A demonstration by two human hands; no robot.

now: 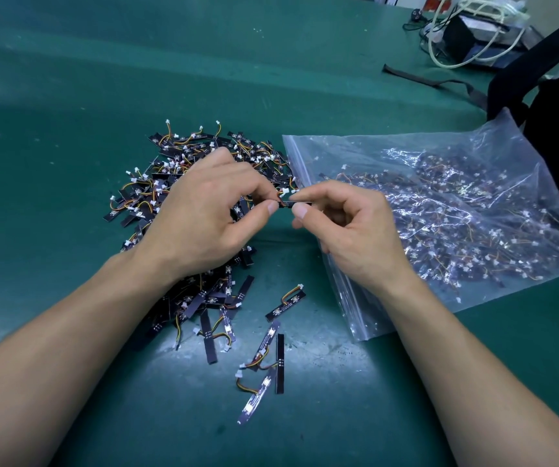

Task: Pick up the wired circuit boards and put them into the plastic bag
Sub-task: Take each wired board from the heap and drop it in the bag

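Note:
A heap of small black wired circuit boards (170,183) with orange-yellow wires and white plugs lies on the green mat, left of centre. Several loose boards (261,362) lie nearer to me. A clear zip plastic bag (456,210) holding many such boards lies on the right, its zip edge facing the heap. My left hand (200,214) and my right hand (342,227) meet above the mat beside the bag's edge. Both pinch one black wired board (286,203) between thumb and fingers.
The green mat (69,112) covers the whole table. A dark bag with a strap (547,96) stands at the right edge behind the plastic bag. A black box with white cables (473,32) sits at the far right back.

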